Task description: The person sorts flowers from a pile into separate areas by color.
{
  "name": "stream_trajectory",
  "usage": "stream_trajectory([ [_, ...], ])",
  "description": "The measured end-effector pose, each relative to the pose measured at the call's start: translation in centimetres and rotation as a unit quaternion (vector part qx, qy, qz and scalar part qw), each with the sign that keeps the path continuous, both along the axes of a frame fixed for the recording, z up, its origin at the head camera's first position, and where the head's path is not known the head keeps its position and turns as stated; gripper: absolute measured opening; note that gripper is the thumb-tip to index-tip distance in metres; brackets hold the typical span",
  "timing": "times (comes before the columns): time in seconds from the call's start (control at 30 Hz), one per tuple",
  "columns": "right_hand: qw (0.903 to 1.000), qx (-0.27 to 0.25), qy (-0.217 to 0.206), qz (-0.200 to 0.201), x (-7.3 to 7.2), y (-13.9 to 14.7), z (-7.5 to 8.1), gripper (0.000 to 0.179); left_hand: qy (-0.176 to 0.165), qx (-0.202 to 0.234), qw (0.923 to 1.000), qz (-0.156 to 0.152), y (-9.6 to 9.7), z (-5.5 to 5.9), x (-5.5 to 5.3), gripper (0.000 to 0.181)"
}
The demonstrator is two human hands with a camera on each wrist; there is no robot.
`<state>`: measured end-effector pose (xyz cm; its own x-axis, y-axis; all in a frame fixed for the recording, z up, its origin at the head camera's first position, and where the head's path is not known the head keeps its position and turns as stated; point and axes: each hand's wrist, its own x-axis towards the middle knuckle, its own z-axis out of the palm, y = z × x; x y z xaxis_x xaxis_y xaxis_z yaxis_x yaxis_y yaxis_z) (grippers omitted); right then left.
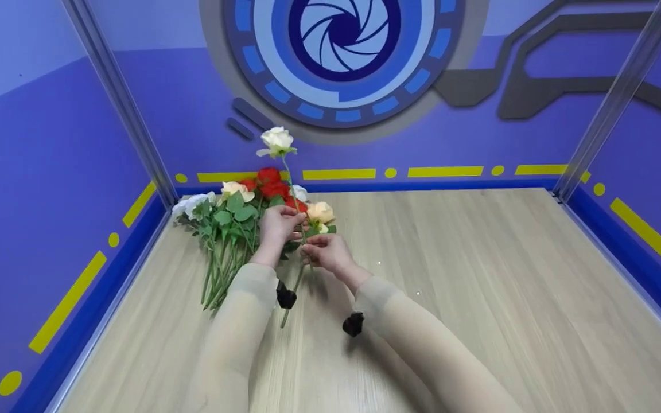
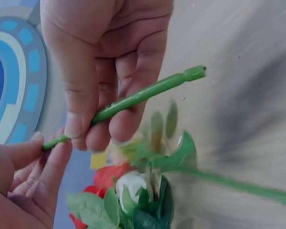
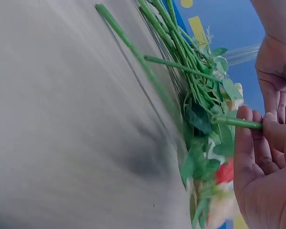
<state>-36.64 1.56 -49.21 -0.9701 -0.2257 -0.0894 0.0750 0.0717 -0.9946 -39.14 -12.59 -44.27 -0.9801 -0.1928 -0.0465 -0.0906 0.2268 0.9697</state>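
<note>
In the head view a white rose [image 1: 277, 140] stands upright above the other flowers. Both hands pinch its green stem [image 2: 152, 90]. My left hand [image 1: 280, 226] grips it higher up, and my right hand [image 1: 333, 254] holds it just below, between thumb and fingertips. The stem's cut end sticks out past the right hand's fingers in the left wrist view. Behind and beside the hands are red roses [image 1: 271, 182] and a peach rose [image 1: 321, 212]. Another green stem [image 3: 128, 43] slants across the table beneath the hands.
A bunch of flowers with green stems [image 1: 218, 269] lies at the left of the wooden table [image 1: 479, 287], with white blooms [image 1: 193, 205] and a peach bloom [image 1: 238, 191]. Blue-purple panels [image 1: 152, 115] wall in the back and sides, joined by metal posts [image 1: 129, 109].
</note>
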Motion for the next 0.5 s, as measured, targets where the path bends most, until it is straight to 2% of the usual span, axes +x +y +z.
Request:
stream_trajectory([
  [0.07,1.0000,-0.003,-0.001,-0.007,-0.1,0.8,-0.1,0.020,0.015,0.002,0.9998,-0.011,0.4,-0.3,0.2,0.024],
  [0.13,0.9998,-0.008,-0.001,-0.016,-0.3,1.9,-0.2,0.023,0.020,-0.016,0.9995,-0.019,0.6,-0.7,0.5,0.026],
  [0.2,0.9996,-0.012,-0.003,-0.025,-0.5,3.1,-0.3,0.027,0.011,-0.076,0.9968,-0.024,0.7,-1.2,0.9,0.024],
  [0.23,0.9995,-0.011,-0.001,-0.029,-0.6,3.7,-0.3,0.028,0.006,-0.121,0.9924,-0.026,0.7,-1.5,1.0,0.022],
  [0.3,0.9995,-0.008,0.000,-0.031,-0.7,5.0,-0.4,0.031,-0.005,-0.220,0.9749,-0.034,0.6,-2.2,1.5,0.018],
  [0.37,0.9995,-0.004,0.003,-0.031,-0.8,6.5,-0.6,0.031,-0.026,-0.304,0.9513,-0.046,0.6,-2.9,2.1,0.018],
  [0.43,0.9996,0.000,0.007,-0.026,-0.8,8.1,-0.7,0.029,-0.044,-0.347,0.9341,-0.072,0.5,-3.5,2.7,0.024],
  [0.5,0.9997,0.006,0.011,-0.019,-0.6,10.1,-0.7,0.029,-0.062,-0.364,0.9239,-0.101,0.5,-4.0,3.3,0.027],
])
